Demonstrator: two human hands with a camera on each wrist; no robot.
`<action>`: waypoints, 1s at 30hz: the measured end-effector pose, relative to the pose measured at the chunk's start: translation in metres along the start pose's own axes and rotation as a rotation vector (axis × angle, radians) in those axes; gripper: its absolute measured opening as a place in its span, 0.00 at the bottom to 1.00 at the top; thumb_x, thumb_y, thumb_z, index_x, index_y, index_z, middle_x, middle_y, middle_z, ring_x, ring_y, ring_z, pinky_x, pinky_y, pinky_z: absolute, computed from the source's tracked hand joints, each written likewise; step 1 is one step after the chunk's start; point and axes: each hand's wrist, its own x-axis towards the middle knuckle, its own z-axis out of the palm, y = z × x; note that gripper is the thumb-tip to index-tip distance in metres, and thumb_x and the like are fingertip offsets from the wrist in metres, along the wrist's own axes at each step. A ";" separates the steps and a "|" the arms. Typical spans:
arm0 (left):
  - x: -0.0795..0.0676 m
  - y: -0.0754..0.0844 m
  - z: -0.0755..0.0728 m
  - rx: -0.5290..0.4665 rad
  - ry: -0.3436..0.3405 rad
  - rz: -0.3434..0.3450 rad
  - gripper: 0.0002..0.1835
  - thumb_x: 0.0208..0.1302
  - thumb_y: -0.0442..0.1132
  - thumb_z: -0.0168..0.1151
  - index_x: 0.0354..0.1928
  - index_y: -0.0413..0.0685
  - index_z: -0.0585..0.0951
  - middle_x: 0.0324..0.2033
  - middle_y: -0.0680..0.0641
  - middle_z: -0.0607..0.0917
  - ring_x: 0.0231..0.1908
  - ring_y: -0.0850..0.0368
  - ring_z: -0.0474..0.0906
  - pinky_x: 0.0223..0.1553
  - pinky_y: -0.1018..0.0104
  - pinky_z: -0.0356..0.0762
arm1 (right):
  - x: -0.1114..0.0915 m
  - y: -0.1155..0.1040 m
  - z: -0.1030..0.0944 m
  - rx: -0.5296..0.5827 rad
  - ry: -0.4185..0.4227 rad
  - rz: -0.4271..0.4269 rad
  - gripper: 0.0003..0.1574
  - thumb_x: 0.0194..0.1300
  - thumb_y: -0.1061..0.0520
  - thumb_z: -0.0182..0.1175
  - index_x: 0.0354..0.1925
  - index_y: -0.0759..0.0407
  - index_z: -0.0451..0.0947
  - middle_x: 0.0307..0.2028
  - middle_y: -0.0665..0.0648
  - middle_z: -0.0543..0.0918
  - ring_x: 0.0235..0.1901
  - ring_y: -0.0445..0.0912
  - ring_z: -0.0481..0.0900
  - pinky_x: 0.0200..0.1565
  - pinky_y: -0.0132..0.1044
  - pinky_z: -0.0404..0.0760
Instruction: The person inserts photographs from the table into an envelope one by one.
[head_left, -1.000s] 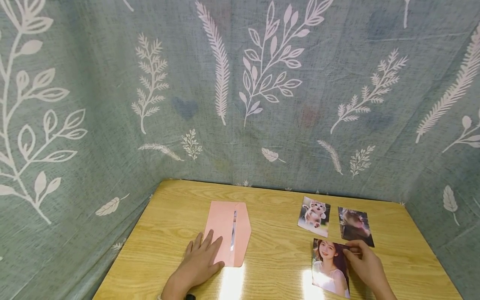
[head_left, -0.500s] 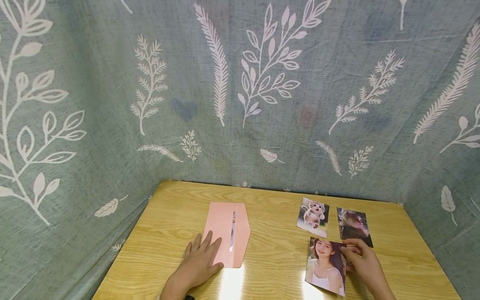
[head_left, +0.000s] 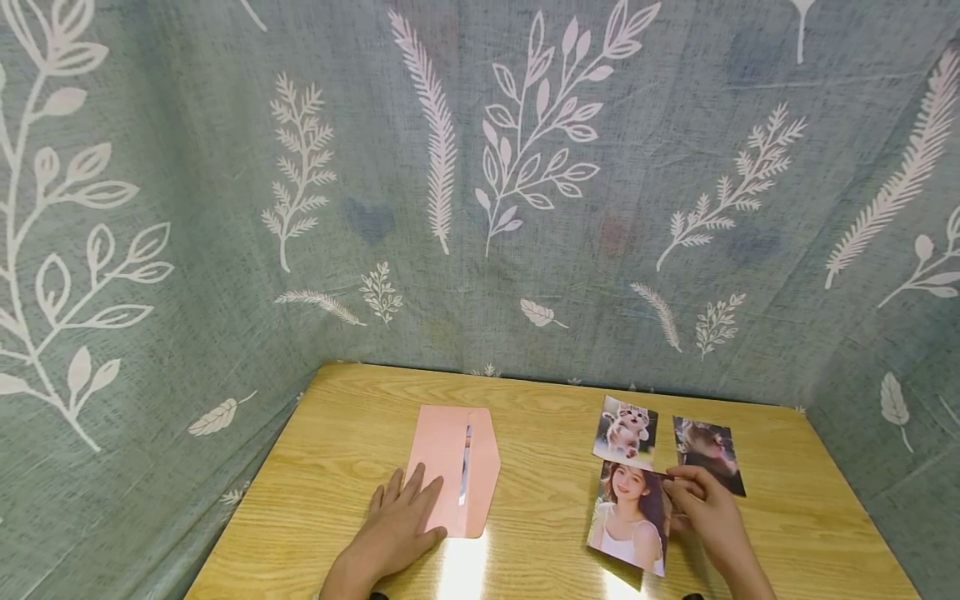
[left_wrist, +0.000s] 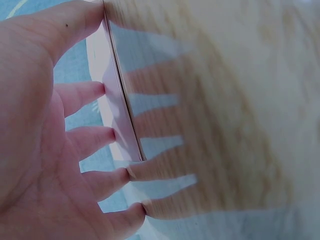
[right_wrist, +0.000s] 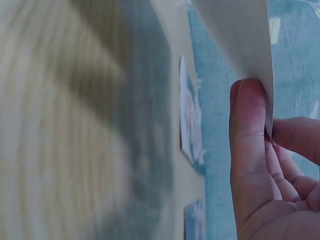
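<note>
My left hand [head_left: 397, 525] lies with fingers spread on the left part of a pink envelope [head_left: 442, 442]. A slot along the envelope's right side shows a strip of a picture inside, beside the pointed flap. In the left wrist view the fingertips and thumb touch the envelope [left_wrist: 120, 120] and the glossy table. My right hand [head_left: 705, 508] pinches the upper right edge of a portrait photo [head_left: 628, 521], held tilted above the table. The right wrist view shows the photo's pale back [right_wrist: 245, 40] between thumb and fingers.
A kitten photo [head_left: 626, 429] lies just behind the portrait photo, whose top edge meets it in view. To its right lies a darker photo [head_left: 708, 450], its subject unclear. A leaf-patterned curtain [head_left: 450, 167] borders the wooden table [head_left: 360, 400] at the back and sides.
My right hand has lifted the portrait photo off the table and moved it left and slightly away from me. My left hand and the envelope have stayed put.
</note>
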 end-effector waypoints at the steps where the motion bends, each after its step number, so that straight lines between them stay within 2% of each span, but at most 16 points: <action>1: 0.000 0.000 0.000 -0.001 0.000 -0.001 0.39 0.58 0.63 0.55 0.69 0.58 0.59 0.69 0.41 0.51 0.66 0.33 0.41 0.58 0.32 0.42 | 0.001 -0.001 0.002 -0.001 -0.001 -0.010 0.26 0.63 0.56 0.59 0.53 0.71 0.66 0.29 0.56 0.79 0.23 0.42 0.74 0.25 0.42 0.81; 7: -0.001 0.000 0.000 -0.012 -0.003 -0.003 0.39 0.58 0.63 0.55 0.69 0.58 0.59 0.69 0.41 0.51 0.66 0.32 0.40 0.58 0.32 0.42 | 0.006 -0.011 0.017 0.059 -0.009 -0.067 0.25 0.63 0.59 0.59 0.53 0.72 0.66 0.28 0.56 0.79 0.22 0.41 0.73 0.23 0.41 0.81; 16: 0.000 -0.001 0.001 -0.009 -0.010 -0.003 0.39 0.59 0.63 0.54 0.70 0.59 0.58 0.69 0.41 0.50 0.66 0.33 0.39 0.58 0.32 0.41 | 0.022 -0.032 0.054 0.088 -0.041 -0.131 0.21 0.63 0.61 0.58 0.51 0.70 0.68 0.34 0.57 0.80 0.23 0.42 0.75 0.24 0.44 0.81; 23: -0.001 0.000 0.001 -0.013 -0.009 -0.003 0.39 0.58 0.63 0.55 0.69 0.58 0.59 0.69 0.41 0.50 0.66 0.33 0.39 0.58 0.32 0.41 | 0.035 -0.042 0.084 0.137 -0.082 -0.112 0.19 0.63 0.63 0.58 0.50 0.69 0.68 0.33 0.62 0.78 0.23 0.42 0.72 0.25 0.44 0.81; 30: 0.000 -0.001 0.002 0.001 -0.006 -0.001 0.39 0.59 0.63 0.54 0.70 0.58 0.59 0.69 0.41 0.50 0.66 0.33 0.40 0.58 0.32 0.41 | 0.048 -0.046 0.113 0.142 -0.113 -0.114 0.18 0.64 0.64 0.56 0.51 0.69 0.69 0.33 0.62 0.76 0.23 0.43 0.71 0.25 0.45 0.81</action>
